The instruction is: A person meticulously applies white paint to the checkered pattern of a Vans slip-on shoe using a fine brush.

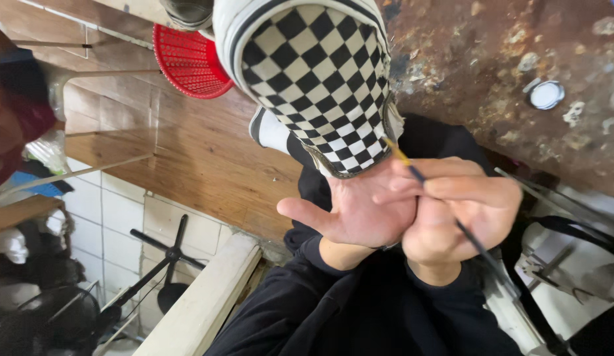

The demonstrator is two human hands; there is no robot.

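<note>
A black-and-white checkered slip-on shoe (317, 79) with a white rubber edge is held up close in front of me. My left hand (360, 211) shows its palm with the thumb pointing left. Its fingers reach into the shoe's opening and carry the shoe. Pressed against it on the right, my right hand (468, 211) is closed around a thin dark brush (475, 247). The brush's yellowish tip touches the shoe's rim near the opening. Both black sleeves run down to the bottom edge.
A red plastic basket (191, 62) lies on the wooden floor (201, 165) behind the shoe. A rusty surface (505, 59) with a small round metal cap (546, 94) fills the upper right. A black stand (168, 254), a fan (43, 323) and another person (13, 112) are at left.
</note>
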